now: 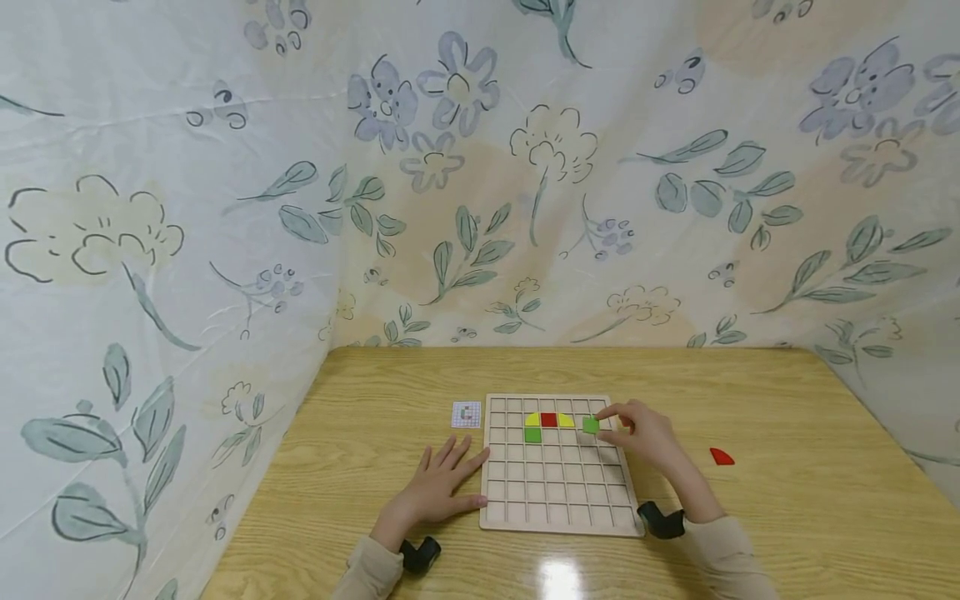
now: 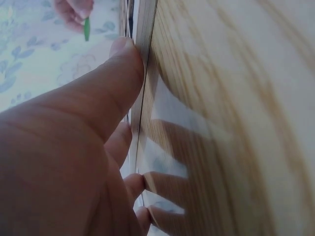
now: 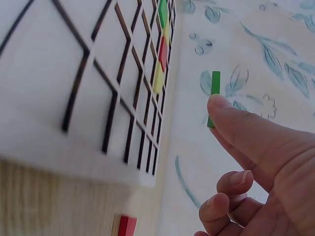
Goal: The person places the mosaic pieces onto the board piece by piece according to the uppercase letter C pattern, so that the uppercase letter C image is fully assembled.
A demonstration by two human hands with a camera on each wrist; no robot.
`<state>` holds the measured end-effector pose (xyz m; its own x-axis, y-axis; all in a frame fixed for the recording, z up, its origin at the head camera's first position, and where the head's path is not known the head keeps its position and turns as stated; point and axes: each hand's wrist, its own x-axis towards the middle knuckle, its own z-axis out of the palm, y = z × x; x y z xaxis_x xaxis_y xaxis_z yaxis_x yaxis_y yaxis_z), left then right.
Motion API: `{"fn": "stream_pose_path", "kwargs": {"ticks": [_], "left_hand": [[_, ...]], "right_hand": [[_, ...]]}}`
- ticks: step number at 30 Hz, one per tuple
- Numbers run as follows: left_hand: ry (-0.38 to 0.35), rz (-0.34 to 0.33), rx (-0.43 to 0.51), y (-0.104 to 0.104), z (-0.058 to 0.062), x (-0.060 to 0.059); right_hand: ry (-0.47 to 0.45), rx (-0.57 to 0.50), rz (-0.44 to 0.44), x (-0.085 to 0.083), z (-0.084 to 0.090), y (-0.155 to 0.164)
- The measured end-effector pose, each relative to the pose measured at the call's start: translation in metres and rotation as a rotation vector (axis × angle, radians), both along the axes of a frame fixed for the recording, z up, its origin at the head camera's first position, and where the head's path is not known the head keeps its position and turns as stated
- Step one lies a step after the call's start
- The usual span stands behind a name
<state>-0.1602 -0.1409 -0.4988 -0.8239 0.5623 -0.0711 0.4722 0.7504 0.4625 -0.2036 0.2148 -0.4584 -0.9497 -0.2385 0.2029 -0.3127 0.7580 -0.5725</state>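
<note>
A pale wooden grid board (image 1: 555, 492) lies on the table. In its upper rows sit a green square tile (image 1: 532, 435), a red square tile (image 1: 549, 419), and two yellow rounded tiles, one left (image 1: 532, 418) and one right (image 1: 566, 421) of the red. My right hand (image 1: 647, 433) pinches another green square tile (image 1: 591, 425) between thumb and finger, above the board's right part; the right wrist view shows this green tile (image 3: 215, 98) edge-on. Spread flat at the board's left edge, my left hand (image 1: 435, 487) touches the rim with its thumb and a fingertip.
A small printed card (image 1: 467, 414) with a grid pattern lies left of the board's upper corner. To the right of the board, a red quarter-round tile (image 1: 722, 457) rests on the wooden table (image 1: 810, 417). Floral cloth (image 1: 570, 192) hangs behind and at both sides.
</note>
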Motion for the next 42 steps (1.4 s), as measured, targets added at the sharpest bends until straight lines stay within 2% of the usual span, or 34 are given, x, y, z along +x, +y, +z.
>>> {"fn": "stream_pose_path", "kwargs": {"ticks": [7,14,18,31,38,42], "left_hand": [[0.017,0.025,-0.016,-0.001,-0.009,-0.003],[-0.003,0.01,-0.014,0.001,0.002,-0.001],[-0.007,0.013,-0.036,0.002,0.007,0.0],[-0.007,0.02,-0.045,0.003,0.007,-0.001],[-0.008,0.023,-0.032,0.003,0.004,-0.001],[-0.01,0.02,-0.035,0.003,0.006,0.0]], "right_hand": [[-0.047,0.0,0.02,-0.002,-0.005,-0.018],[-0.005,0.017,0.048,-0.003,-0.006,-0.034],[-0.019,0.011,0.05,-0.005,-0.008,-0.043],[-0.106,-0.001,0.058,-0.006,-0.013,-0.068],[-0.109,0.046,0.064,-0.003,-0.015,-0.076],[-0.124,0.055,0.053,-0.005,-0.019,-0.079]]}}
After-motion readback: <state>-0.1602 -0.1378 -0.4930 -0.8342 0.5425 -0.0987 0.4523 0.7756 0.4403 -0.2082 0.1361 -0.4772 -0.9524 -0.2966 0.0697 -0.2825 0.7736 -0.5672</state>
